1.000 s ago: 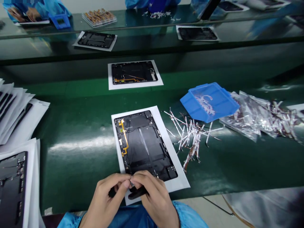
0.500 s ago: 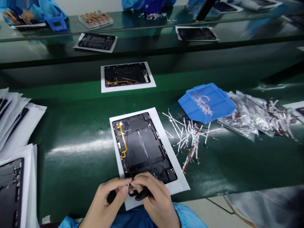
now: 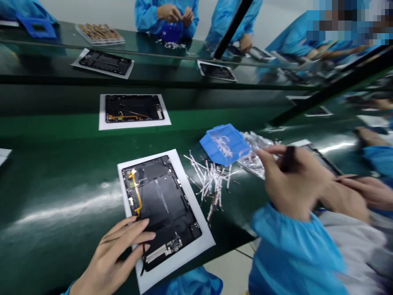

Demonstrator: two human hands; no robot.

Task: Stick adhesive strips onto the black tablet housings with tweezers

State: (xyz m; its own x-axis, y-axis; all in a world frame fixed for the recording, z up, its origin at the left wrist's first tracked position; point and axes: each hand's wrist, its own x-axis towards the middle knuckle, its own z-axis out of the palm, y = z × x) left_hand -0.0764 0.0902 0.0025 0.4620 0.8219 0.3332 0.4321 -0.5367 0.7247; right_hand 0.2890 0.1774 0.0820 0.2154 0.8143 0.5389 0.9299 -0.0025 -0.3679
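A tablet's open back housing point(image 3: 162, 196) lies on a white sheet point(image 3: 201, 237) in front of me, with an orange flex cable point(image 3: 137, 192) along its left side. My left hand point(image 3: 119, 250) rests at the lower left edge, fingers stretched apart over the housing. A thin black strip point(image 3: 143, 266) shows by its thumb; whether the hand touches it I cannot tell. My right hand point(image 3: 297, 180), blurred, is raised well to the right of the housing. Its fingers are closed around a dark tool point(image 3: 288, 159) whose kind is unclear.
White-and-brown strips point(image 3: 213, 180) lie right of the housing, beside a blue bin point(image 3: 225, 143) and plastic bags point(image 3: 256, 151). Another housing point(image 3: 135, 108) sits farther back. A co-worker's hand point(image 3: 368, 190) is close to my right hand. A black post point(image 3: 331, 90) slants across the right.
My hands have come apart from their shared position at the housing's lower edge. The right one swung far right with the dark tool; the left stays by the housing. The view turned right.
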